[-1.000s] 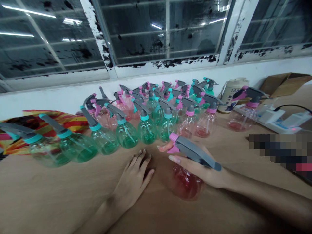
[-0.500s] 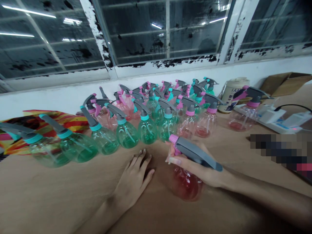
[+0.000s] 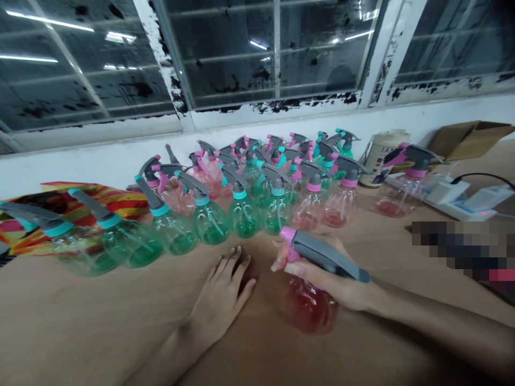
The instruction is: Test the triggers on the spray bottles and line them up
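My right hand point(image 3: 325, 276) is wrapped round the grey and pink trigger head of a pink spray bottle point(image 3: 309, 306) that stands on the brown table point(image 3: 80, 327). Two fingers curl over the pink trigger. My left hand point(image 3: 219, 300) lies flat on the table just left of that bottle, fingers stretched out and holding nothing. Behind both hands stand rows of green spray bottles point(image 3: 243, 212) and pink spray bottles point(image 3: 336, 206), all with grey trigger heads.
A striped red and yellow cloth point(image 3: 112, 201) lies at the left behind the bottles. At the right are a cream tub point(image 3: 380, 155), another pink spray bottle point(image 3: 402, 187), a white power strip point(image 3: 454, 195) and a cardboard box point(image 3: 470, 136). Windows run along the wall.
My right fingers have curled in from stretched out to closed over the pink trigger. The left hand has stayed flat in place.
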`<state>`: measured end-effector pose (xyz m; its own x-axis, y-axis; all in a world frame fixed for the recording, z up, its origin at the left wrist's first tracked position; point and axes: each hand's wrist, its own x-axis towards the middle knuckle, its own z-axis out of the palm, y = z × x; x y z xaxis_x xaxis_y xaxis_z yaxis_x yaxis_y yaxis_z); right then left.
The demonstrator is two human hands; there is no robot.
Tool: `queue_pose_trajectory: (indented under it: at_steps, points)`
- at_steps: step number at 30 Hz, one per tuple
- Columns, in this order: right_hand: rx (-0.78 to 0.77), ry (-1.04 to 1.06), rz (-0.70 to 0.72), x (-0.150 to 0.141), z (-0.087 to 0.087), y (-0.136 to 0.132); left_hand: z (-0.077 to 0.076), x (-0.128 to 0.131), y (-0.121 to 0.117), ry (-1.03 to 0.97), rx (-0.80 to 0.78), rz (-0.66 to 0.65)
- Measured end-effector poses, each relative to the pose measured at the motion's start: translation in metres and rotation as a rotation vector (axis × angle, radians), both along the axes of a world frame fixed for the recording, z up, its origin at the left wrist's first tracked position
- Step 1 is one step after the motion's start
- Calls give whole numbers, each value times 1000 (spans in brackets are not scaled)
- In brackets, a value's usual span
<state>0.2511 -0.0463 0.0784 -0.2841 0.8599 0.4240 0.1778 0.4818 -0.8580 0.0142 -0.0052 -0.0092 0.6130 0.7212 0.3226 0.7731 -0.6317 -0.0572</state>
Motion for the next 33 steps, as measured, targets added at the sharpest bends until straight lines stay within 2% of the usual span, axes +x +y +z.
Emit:
queue_pose_trajectory:
  at_steps: [4, 8, 12, 17, 20, 22, 29, 33]
  points:
    - [7, 62, 0, 0, -2, 0, 3, 0, -1, 12, 11, -7]
    - [36, 52, -61, 1, -13, 1, 5, 1, -1, 28, 11, -16]
    - [-14, 94, -91, 0, -21, 0, 6, 2, -1, 35, -5, -8]
    - [95, 34, -277, 0, -29, -11, 9, 3, -3, 45, -17, -6]
    - [85, -46, -329, 5, -34, -20, 11, 4, -3, 57, -27, -1]
    - [82, -95, -342, 9, -34, -25, 11, 5, -3, 67, -35, 9]
    - [221, -233, -419, 19, -23, -37, 11, 5, -3, 114, -40, 30]
    - [139, -285, -497, 38, -23, -40, 11, 5, -2, 107, -52, 54]
